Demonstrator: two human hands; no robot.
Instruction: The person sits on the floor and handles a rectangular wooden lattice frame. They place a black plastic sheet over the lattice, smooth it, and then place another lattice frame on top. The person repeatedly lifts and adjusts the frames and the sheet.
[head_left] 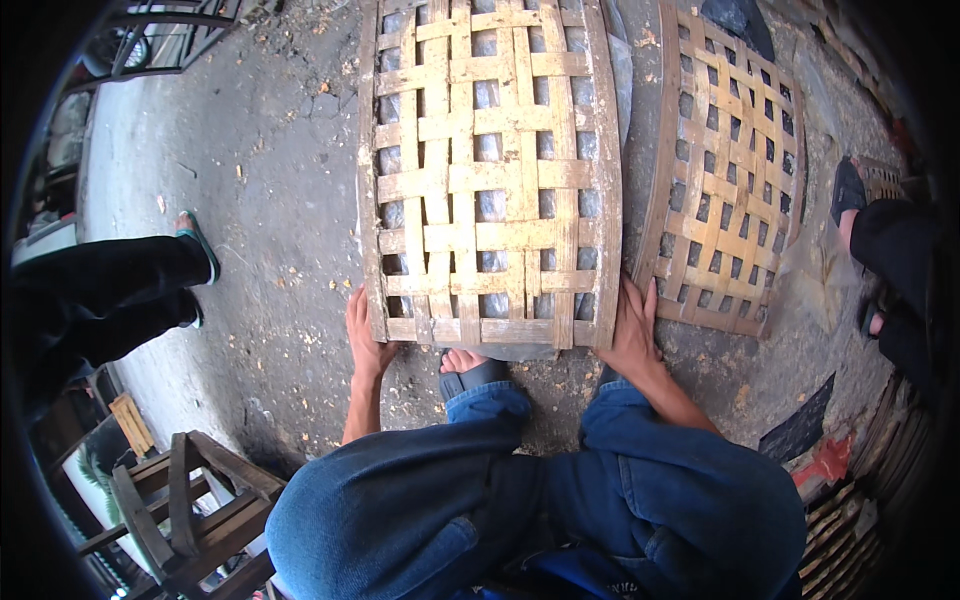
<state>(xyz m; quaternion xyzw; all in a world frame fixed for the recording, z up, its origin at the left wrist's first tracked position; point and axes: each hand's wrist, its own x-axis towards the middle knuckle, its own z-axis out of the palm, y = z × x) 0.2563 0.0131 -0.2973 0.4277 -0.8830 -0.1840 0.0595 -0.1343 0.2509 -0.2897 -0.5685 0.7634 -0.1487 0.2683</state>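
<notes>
A large woven bamboo tray (pixel 515 180) with a wooden frame lies in front of me, its near edge just beyond my feet. My left hand (pixel 367 338) is at its near left corner, fingers along the outer side of the frame. At the near right corner, my right hand (pixel 632 328) has its fingers against the opposite side. Both hands appear to hold the frame, though its underside and part of the fingers are hidden. Clear plastic sheeting (pixel 617 75) shows beneath the lattice and past its right edge.
A second woven tray (pixel 735 180) lies on the floor to the right. One person's dark-trousered legs (pixel 110 275) are at left, another's (pixel 895 250) at right. A wooden stool (pixel 190 505) stands at lower left. Crumbs dot the concrete floor (pixel 270 200).
</notes>
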